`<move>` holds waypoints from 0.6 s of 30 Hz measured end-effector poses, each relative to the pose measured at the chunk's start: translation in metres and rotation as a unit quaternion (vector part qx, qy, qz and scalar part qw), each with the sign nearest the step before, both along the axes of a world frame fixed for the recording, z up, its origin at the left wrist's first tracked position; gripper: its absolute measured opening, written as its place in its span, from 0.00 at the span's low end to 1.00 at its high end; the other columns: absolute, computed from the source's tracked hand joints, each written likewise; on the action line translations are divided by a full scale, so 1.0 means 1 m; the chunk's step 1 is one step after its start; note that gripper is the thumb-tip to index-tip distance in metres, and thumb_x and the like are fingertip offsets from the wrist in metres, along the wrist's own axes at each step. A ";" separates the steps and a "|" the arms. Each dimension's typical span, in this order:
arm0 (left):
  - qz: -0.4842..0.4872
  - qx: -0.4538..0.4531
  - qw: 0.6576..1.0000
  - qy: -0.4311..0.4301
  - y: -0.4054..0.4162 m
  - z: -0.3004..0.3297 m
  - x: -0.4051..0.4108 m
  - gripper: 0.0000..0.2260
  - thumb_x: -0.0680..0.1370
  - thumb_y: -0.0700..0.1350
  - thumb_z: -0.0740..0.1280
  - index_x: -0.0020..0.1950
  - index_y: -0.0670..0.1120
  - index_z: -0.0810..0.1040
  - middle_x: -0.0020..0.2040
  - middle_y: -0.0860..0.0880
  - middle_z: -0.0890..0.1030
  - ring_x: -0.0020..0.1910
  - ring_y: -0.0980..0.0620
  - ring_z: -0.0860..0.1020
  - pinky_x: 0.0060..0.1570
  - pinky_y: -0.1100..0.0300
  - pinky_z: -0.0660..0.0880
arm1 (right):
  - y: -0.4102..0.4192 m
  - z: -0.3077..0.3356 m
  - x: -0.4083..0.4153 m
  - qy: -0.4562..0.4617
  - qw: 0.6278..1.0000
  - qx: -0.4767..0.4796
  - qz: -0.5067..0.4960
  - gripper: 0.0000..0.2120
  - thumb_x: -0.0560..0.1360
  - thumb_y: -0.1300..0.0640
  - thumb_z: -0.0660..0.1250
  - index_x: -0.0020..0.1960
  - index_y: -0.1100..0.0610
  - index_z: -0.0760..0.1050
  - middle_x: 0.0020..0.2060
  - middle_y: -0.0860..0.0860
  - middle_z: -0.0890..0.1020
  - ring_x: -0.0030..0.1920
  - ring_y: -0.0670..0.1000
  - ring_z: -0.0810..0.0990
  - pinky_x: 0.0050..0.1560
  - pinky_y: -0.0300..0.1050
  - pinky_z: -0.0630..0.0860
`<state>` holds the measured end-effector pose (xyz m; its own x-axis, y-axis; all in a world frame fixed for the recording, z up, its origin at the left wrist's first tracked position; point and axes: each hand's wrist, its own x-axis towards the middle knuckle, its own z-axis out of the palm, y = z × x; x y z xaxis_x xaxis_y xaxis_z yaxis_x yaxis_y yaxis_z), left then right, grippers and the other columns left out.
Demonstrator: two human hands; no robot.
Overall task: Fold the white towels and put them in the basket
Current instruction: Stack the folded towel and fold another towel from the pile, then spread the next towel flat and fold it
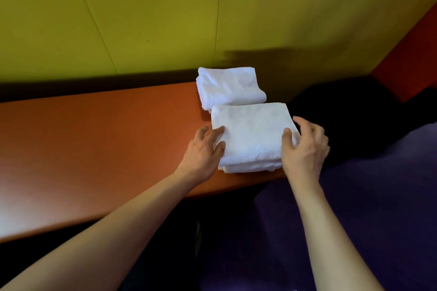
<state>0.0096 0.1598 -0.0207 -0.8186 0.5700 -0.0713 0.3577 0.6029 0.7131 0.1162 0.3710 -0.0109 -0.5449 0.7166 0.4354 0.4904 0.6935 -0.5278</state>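
**Lift the folded towel square and level**

At centre frame, the left hand (206, 146) rests relaxed against the near towel (250, 136) on the desk (94, 139). The right hand (305, 146) grasps its right edge. Slide fingers underneath both sides, so layers stay stacked. The basket is not visible.

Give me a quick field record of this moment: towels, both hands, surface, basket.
near towel: near towel, white, folded, at the table's right end
far towel: far towel, white, folded, just behind it by the wall
left hand: left hand, fingers on the near towel's left edge
right hand: right hand, curled round its right edge
surface: orange table
backdrop: yellow-green wall
basket: not identifiable; only a dark shape right of the table
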 end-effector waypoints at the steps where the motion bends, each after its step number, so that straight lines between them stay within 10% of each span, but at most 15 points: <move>1: -0.009 -0.014 1.000 0.021 -0.003 0.001 0.003 0.21 0.85 0.53 0.57 0.78 0.54 0.65 0.77 0.47 0.62 0.72 0.42 0.66 0.71 0.50 0.64 | -0.005 0.001 0.001 0.003 1.000 0.023 0.011 0.17 0.78 0.52 0.67 0.66 0.50 0.76 0.60 0.52 0.76 0.60 0.57 0.73 0.60 0.56 0.68; 18: 0.005 -0.143 0.956 0.258 -0.116 0.062 0.040 0.18 0.81 0.53 0.60 0.70 0.53 0.73 0.68 0.50 0.73 0.65 0.44 0.72 0.62 0.47 0.68 | -0.138 0.020 -0.013 -0.021 0.981 0.002 0.191 0.17 0.74 0.59 0.68 0.63 0.53 0.78 0.59 0.52 0.79 0.58 0.56 0.76 0.59 0.56 0.71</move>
